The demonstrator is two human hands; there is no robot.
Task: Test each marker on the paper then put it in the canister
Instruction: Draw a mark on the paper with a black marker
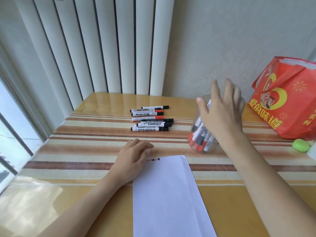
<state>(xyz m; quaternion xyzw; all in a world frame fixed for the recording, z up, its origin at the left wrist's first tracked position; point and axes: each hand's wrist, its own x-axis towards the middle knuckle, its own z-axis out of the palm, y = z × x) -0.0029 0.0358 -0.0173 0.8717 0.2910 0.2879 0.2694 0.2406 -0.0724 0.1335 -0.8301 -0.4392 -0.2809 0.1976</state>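
1. Presently the right hand [220, 113] hangs over the mouth of the clear canister [201, 134], fingers spread wide, grip empty. It looks blurred, so likely moving; direction not readable.
2. Left hand [131, 161] lies flat on the top left corner of the paper [167, 194], pinning it; grip loosely curled, holding nothing.
3. Canister stands toward the right side of the table [77, 147], just beyond the paper's top right corner. It is packed with red and black markers leaning at angles.
4. Risk: the open right hand is touching or very near the canister rim. A sideways swipe could tip it, since the leaning load sits high; markers would roll toward the near edge.
5. Risk: the red bag [283, 103] and green object [301, 145] crowd the right edge, leaving little room on that side.
6. Untested markers [151, 118] lie in a row of seven near the middle of the table, toward the far edge, well apart from both grips. The right hand would have to cross leftward to reach them.
7. Small red and black test marks [153, 159] sit along the paper's top edge, just beside the left fingertips [150, 147].
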